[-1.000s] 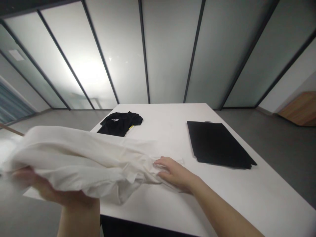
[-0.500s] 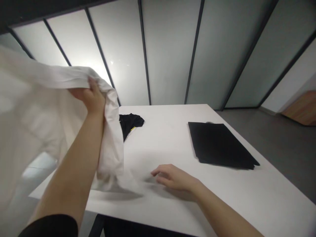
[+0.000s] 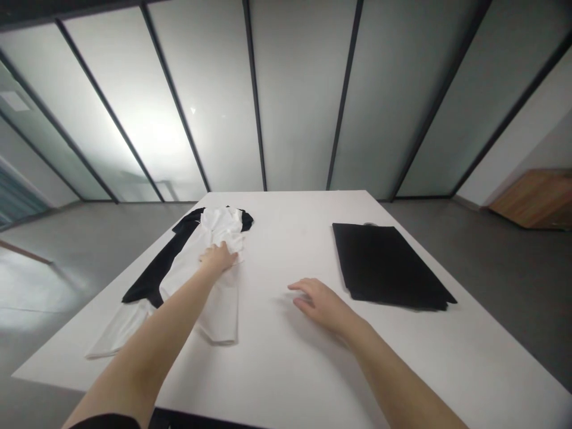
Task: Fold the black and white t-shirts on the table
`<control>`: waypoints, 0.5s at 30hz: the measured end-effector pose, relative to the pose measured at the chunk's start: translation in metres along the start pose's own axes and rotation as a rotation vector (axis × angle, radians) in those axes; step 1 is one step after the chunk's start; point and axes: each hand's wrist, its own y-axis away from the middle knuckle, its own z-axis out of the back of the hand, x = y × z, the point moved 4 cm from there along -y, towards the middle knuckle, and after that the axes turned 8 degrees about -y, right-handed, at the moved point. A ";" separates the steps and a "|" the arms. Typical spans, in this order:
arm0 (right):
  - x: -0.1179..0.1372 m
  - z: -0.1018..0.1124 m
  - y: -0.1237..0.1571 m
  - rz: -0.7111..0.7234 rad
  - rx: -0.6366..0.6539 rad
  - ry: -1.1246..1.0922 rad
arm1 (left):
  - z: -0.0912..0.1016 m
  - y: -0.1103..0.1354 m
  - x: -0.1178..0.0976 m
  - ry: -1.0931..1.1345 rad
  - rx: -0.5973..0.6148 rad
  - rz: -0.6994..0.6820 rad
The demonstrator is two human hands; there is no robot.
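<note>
White trousers [image 3: 223, 310] lie spread on the left of the table, their two legs pointing toward me. My left hand [image 3: 217, 257] rests on the upper part of the trousers with its fingers spread, so it is open. Beneath the trousers lies a black short-sleeved garment [image 3: 156, 268], partly covered by them. Over bare tabletop to the right, my right hand [image 3: 319, 301] hovers open, thumb and fingers apart, holding nothing. The flat black stack of sheets [image 3: 386, 265] is the nearest thing to it.
The white table [image 3: 286, 369] reaches from my front edge to near a frosted glass partition [image 3: 295, 95] with dark frames. A small round object [image 3: 370, 224] shows just behind the black stack. A wooden piece [image 3: 536, 199] stands on the floor at far right.
The white trousers have come down from my raised left hand onto the black garment. My left hand has lowered and loosened on them. The right hand has shifted slightly right and stays open.
</note>
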 end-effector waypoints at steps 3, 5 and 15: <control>-0.024 0.025 0.001 -0.174 -0.105 0.183 | 0.003 -0.007 0.019 -0.058 -0.065 -0.055; -0.045 0.046 0.007 -0.349 -0.165 0.307 | 0.015 -0.017 0.041 -0.056 -0.087 -0.052; -0.118 0.110 0.053 -0.878 -0.225 0.421 | 0.063 -0.025 0.092 0.029 -0.380 0.153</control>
